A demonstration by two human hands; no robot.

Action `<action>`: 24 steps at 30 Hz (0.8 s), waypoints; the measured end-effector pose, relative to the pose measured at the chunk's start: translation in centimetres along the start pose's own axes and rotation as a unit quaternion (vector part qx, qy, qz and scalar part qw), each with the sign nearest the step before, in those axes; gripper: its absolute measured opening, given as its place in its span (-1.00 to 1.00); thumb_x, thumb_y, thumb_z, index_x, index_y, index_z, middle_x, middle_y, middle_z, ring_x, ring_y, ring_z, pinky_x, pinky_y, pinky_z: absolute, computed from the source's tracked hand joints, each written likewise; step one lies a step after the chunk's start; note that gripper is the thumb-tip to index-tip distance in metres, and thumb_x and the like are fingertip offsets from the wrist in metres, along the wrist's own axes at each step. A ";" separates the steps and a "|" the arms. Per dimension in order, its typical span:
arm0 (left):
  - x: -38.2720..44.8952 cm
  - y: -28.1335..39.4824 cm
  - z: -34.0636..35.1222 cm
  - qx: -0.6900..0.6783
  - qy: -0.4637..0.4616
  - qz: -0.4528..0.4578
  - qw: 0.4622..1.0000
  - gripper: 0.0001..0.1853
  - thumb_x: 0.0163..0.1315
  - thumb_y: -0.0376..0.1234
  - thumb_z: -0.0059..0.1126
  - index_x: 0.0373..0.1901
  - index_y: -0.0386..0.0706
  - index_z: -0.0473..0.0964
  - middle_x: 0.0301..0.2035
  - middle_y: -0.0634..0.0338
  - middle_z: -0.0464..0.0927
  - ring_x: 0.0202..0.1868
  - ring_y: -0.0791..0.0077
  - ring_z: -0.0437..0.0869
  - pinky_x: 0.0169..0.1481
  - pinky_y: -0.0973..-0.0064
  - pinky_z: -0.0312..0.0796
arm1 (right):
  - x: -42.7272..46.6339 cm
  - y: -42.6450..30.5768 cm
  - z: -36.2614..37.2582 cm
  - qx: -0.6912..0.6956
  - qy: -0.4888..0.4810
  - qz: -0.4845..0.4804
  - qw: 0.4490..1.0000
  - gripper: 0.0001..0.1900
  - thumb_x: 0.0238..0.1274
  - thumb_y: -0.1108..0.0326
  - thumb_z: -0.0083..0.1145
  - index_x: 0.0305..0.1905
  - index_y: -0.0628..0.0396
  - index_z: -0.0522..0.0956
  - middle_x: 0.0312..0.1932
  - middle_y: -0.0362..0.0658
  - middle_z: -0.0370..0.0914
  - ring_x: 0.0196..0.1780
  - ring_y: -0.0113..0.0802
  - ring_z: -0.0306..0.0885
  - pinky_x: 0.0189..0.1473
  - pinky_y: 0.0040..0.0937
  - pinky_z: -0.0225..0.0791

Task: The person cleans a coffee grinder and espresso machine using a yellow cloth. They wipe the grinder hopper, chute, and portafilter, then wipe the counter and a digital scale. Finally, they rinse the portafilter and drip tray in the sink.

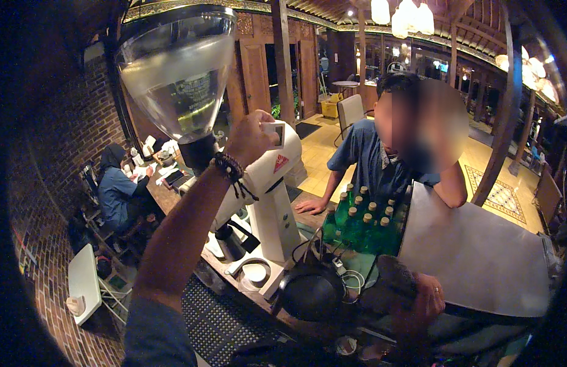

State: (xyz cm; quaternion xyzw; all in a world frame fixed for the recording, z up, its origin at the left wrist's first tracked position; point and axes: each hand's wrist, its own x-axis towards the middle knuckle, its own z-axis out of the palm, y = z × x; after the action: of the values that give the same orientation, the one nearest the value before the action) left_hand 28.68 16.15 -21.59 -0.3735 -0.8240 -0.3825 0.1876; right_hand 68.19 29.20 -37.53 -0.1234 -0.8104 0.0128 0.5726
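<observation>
My left hand, with a beaded bracelet at the wrist, reaches up to the head of a white coffee grinder. Its fingers are around a small white box with a dark window; whether the box is fixed to the grinder I cannot tell. Left of that hand rises the clear bean hopper. A dark metal cup stands under the grinder's spout. At lower right my right hand, wearing a ring, grips a dark object too dim to identify.
Several green bottles stand beside a metal-topped counter. A round black pan-like vessel, a white cable and a small white cup are close by. One person leans there; another sits at left.
</observation>
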 end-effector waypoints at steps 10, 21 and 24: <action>1.3 -2.6 1.4 0.102 -0.109 -0.003 0.989 -0.58 -0.05 -0.26 0.45 -0.09 -0.15 0.68 -0.09 -0.08 0.71 0.00 0.05 0.75 0.16 0.22 0.55 | -0.7 0.9 0.6 0.001 -0.002 0.000 1.000 -0.48 0.27 -0.10 0.11 -0.09 0.25 0.56 -0.27 0.06 0.62 -0.22 0.13 0.64 -0.11 0.04 0.48; -0.7 -2.1 1.0 0.185 -0.009 0.004 0.983 -0.46 -0.19 -0.17 0.58 -0.05 0.01 0.70 -0.23 0.02 0.74 -0.11 0.11 0.78 0.05 0.21 0.60 | -0.8 0.7 0.4 -0.001 -0.016 0.009 1.000 -0.47 0.24 -0.10 0.14 -0.09 0.26 0.56 -0.29 0.07 0.60 -0.25 0.17 0.61 -0.13 0.04 0.48; -0.7 -1.8 0.4 0.224 -0.058 0.028 0.972 -0.45 -0.16 -0.22 0.55 0.00 0.05 0.68 -0.19 -0.01 0.74 -0.08 0.09 0.78 0.09 0.19 0.59 | -0.5 0.6 0.6 0.003 0.011 -0.004 1.000 -0.50 0.25 -0.09 0.17 -0.13 0.24 0.57 -0.32 0.05 0.62 -0.29 0.12 0.63 -0.17 0.01 0.50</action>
State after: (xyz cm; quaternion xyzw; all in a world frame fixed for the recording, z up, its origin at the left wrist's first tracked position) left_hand 27.79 15.37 -23.17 -0.3665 -0.8875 -0.1599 0.2291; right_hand 67.88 29.77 -38.28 -0.1186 -0.8048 0.0113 0.5815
